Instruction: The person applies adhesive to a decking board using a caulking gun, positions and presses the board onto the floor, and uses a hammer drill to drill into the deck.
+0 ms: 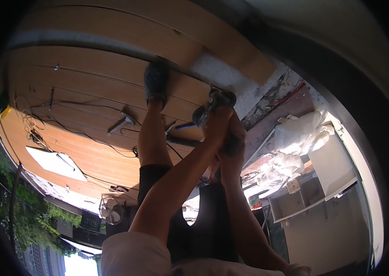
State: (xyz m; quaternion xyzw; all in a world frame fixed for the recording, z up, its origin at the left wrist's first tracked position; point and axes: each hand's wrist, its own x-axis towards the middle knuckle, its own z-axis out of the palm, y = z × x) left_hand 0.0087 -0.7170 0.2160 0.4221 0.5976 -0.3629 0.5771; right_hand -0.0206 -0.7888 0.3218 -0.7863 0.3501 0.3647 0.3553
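Both arms reach forward over wooden planks. My left hand is closed around a dark grey, bulky thing; shadow hides its fingers and the thing's kind. Closer to me, my right hand has curled fingers against another dark rounded thing, whose kind I cannot make out. My left foot, in a dark grey covering, rests on the planks. Left of the hands lie a blue-handled tool and a dark bar. A hammer-shaped tool lies further left.
Thin black cables trail across the planks at left. A white sheet and a fan are at the lower left. Rubble borders the planks at right. White plastic bags lie beside an open cabinet.
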